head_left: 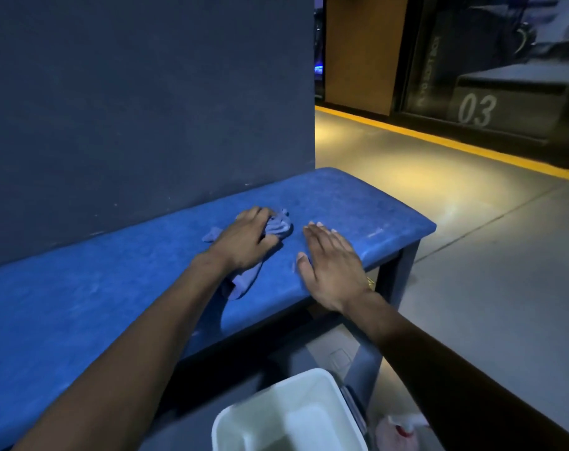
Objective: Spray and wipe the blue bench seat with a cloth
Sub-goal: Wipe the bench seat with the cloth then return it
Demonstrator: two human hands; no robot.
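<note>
You're over the blue bench seat, a long padded top running along a dark wall, with grey floor and one yellow floor stripe beyond its far end. One cloth lies bunched on the seat near that end, and your left hand grips it, fingers curled over the folds. Your right hand lies flat and released just beside the cloth, palm down near the seat's front edge, holding nothing. Below the seat's front edge sit one white bin and one spray bottle, partly hidden by your right arm.
</note>
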